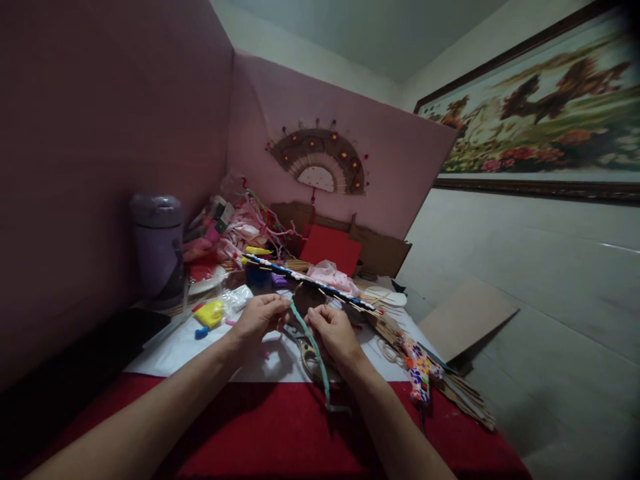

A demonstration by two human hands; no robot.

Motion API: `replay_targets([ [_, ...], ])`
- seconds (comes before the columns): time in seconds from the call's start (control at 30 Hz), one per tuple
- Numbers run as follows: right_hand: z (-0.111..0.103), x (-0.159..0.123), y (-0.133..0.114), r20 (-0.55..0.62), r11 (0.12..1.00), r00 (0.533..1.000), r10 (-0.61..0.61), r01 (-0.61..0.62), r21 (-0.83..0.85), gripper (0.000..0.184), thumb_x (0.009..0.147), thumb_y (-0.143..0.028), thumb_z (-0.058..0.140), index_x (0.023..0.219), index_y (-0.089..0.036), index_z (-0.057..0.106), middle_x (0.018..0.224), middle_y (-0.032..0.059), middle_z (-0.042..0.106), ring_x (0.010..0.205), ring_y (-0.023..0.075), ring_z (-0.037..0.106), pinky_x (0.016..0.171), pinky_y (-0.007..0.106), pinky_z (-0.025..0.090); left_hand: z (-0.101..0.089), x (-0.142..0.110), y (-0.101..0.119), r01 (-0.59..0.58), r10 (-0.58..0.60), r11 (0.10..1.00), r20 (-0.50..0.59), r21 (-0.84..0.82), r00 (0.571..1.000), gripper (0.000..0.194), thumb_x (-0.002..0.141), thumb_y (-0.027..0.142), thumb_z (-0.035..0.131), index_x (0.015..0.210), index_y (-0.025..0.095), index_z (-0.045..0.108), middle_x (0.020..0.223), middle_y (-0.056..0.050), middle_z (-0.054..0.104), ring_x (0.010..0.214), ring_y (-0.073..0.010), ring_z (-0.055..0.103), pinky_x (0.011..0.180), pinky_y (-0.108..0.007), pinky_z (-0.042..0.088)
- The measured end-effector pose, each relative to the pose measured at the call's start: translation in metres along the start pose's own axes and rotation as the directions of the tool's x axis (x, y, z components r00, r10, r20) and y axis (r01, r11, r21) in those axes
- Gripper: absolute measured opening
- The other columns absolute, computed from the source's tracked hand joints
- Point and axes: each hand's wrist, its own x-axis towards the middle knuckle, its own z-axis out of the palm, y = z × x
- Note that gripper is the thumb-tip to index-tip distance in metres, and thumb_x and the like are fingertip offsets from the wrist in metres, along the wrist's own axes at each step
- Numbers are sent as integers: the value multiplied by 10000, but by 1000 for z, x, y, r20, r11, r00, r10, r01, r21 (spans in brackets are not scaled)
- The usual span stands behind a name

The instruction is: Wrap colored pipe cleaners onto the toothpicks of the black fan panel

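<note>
Video from the head camera is giving me my only view. At the centre of the frame, the left hand [261, 317] is pinching the top of a teal strip [318, 352] between closed fingertips, apparently so the length is hanging free. The right hand [333, 330] is curling thumb and forefinger close beside the strip; I cannot tell whether they are meeting or gripping anything. The strip is running down to the lower centre, looking fuzzy and twisted, its pale tip bending over red cloth [225, 433]. Metal scissors [304, 345] are lying behind it, presumably for quick reach. A white sheet [160, 357] is covering mid-frame, perhaps shielding the cloth. Above, slim sticks [300, 275] are wearing blue and white wrapping. At upper centre, a brown fan [300, 140] is hanging on a smooth pink panel [390, 147], seemingly for display. At lower right, a flower-patterned, gun-shaped tool [419, 370] is resting beside flat cardboard strips [470, 400].
</note>
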Motion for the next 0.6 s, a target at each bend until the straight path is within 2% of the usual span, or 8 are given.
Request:
replay_targets([
  [0.07, -7, -4, -4, 7, 994, 1000, 17, -17, -110, 271, 788, -375, 484, 610, -176, 533, 451, -36, 456, 410, 103, 391, 439, 229, 295, -1, 0, 1, 15, -15, 999, 9, -47, 1000, 178, 627, 246, 653, 552, 129, 542, 469, 24, 529, 419, -67, 432, 444, -200, 308],
  [0.13, -14, -12, -4, 34, 941, 999, 12, 0, -339, 213, 790, -277, 470, 615, -179, 541, 502, -8, 515, 476, 127, 465, 486, 240, 322, -2, 1, 2, 35, -33, 994, 23, -105, 999, 174, 640, 249, 633, 562, 137, 526, 475, 37, 508, 432, -67, 436, 466, -201, 339],
  [0.2, -20, -24, -2, 95, 786, 995, -38, 88, -612, 147, 768, -177, 467, 658, -177, 564, 639, 33, 589, 615, 159, 533, 568, 258, 353, -4, 1, 3, 52, -46, 985, 42, -164, 998, 169, 655, 253, 619, 579, 145, 514, 488, 51, 490, 444, -64, 440, 498, -206, 373],
  [0.27, -22, -36, 2, 161, 556, 983, -92, 185, -810, 134, 773, -140, 450, 761, -177, 579, 814, 78, 610, 754, 194, 548, 650, 287, 366, -6, 2, 4, 63, -52, 977, 58, -205, 997, 171, 663, 251, 615, 584, 150, 502, 494, 55, 481, 446, -61, 437, 506, -205, 382],
  [0.33, -19, -44, 5, 190, 376, 980, -64, 200, -905, 140, 764, -140, 458, 843, -174, 569, 905, 108, 595, 822, 225, 542, 691, 311, 372, -8, 2, 4, 67, -54, 972, 64, -227, 996, 180, 668, 247, 614, 576, 151, 494, 492, 52, 480, 442, -62, 432, 495, -204, 376],
  [0.4, -15, -46, 6, 187, 277, 982, -5, 181, -944, 194, 721, -123, 483, 897, -165, 553, 938, 121, 588, 853, 249, 538, 709, 325, 379, -9, 3, 4, 65, -52, 969, 61, -236, 997, 188, 673, 242, 615, 567, 151, 489, 490, 48, 482, 447, -67, 436, 502, -210, 382],
  [0.5, -11, -40, 4, 197, 248, 980, 42, 181, -952, 331, 650, -76, 488, 972, -141, 526, 983, 136, 588, 897, 270, 538, 735, 328, 382, -10, 4, 4, 52, -45, 969, 36, -243, 998, 172, 676, 230, 617, 580, 149, 500, 499, 47, 490, 463, -69, 449, 521, -211, 392],
  [0.6, -11, -32, -1, 211, 298, 975, 71, 181, -937, 389, 632, -59, 473, 1015, -118, 507, 984, 151, 604, 903, 273, 559, 729, 319, 382, -13, 5, 4, 38, -39, 968, 1, -249, 999, 156, 676, 219, 617, 590, 146, 509, 507, 48, 495, 466, -67, 448, 512, -203, 382],
])
